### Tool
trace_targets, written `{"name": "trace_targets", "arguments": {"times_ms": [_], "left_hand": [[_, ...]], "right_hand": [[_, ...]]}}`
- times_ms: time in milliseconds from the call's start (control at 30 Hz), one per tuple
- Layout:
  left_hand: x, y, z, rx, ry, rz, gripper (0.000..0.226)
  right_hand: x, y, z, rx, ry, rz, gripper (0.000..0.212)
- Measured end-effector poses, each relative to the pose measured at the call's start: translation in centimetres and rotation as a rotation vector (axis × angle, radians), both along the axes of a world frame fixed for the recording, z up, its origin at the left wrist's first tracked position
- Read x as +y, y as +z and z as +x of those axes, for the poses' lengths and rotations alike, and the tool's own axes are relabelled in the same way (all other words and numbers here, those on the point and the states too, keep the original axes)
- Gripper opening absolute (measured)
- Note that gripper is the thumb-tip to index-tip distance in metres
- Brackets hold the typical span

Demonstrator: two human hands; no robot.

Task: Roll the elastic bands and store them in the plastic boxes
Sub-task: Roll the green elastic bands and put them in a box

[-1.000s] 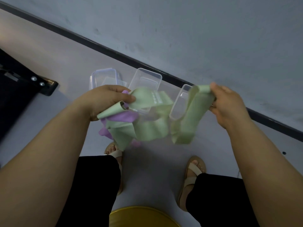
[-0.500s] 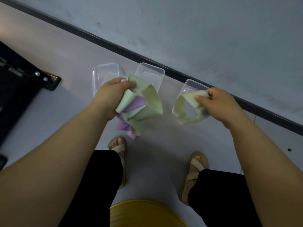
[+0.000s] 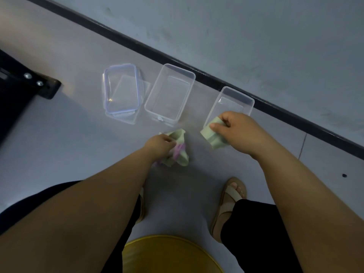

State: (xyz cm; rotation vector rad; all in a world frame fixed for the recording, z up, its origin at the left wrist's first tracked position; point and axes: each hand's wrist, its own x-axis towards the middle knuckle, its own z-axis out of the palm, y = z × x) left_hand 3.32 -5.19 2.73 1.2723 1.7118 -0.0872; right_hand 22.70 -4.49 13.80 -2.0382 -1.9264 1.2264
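Over floor (image 3: 78, 144) | left hand (image 3: 157, 143) grips crumpled bands (image 3: 180, 152) | right hand (image 3: 236, 131) pinches folded band (image 3: 213, 137)

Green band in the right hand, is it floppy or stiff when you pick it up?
Probably floppy: the green band hangs in soft folds from the right hand, and the bunch in the left hand is crumpled. Likely light, since a thumb-and-finger pinch holds it.

Band (image 3: 213, 137): plain pale green. Bunch (image 3: 178, 149): pale green mixed with purple, perhaps pink, though it's blurred. Two boxes (image 3: 180, 70) (image 3: 238, 93) are clear, and the lids (image 3: 120, 91) are clear with bluish-violet rims. Grey floor (image 3: 78, 144), black skirting (image 3: 137, 42), beige sandal (image 3: 229, 202), black trousers (image 3: 256, 233), yellow disc (image 3: 167, 255).
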Motion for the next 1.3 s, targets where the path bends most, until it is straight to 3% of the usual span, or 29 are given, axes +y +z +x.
{"name": "trace_targets", "arguments": {"times_ms": [100,167,267,400,533,733,900,1067,1300], "left_hand": [[0.6,0.5,0.7,0.037,-0.088,-0.051,0.032],[1.4,2.1,1.4,-0.023,-0.021,0.017,0.034],[2.4,5.9,2.6,-0.260,0.122,0.145,0.037],[1.1,12.7,2.5,-0.531,0.114,0.263,0.033],[-2.1,17.1,0.6,-0.744,0.109,0.203,0.036],[-6.3,22.6,0.0,-0.876,-0.043,0.215,0.045],[-9.2,25.8,1.5,-1.005,0.029,0.155,0.043],[-13.3,25.6,2.5,-0.899,-0.039,0.123,0.044],[-18.0,24.5,0.2,-1.123,0.127,0.014,0.034]], "right_hand": [[0.2,0.1,0.1,0.008,0.022,0.019,0.024],[0.2,0.4,-0.1,0.043,0.041,0.011,0.022],[-0.1,1.7,-0.6,0.158,0.030,0.003,0.021],[-1.6,5.0,-0.7,0.430,-0.112,-0.010,0.011],[-4.2,8.9,-0.3,0.662,-0.164,-0.033,0.015],[-9.0,15.8,-0.8,0.839,-0.153,0.023,0.020],[-12.9,21.9,-0.8,1.127,-0.242,0.039,0.017],[-15.9,26.1,-0.4,1.300,-0.292,0.047,0.012],[-17.1,27.1,1.7,1.440,-0.488,0.069,0.010]]}}
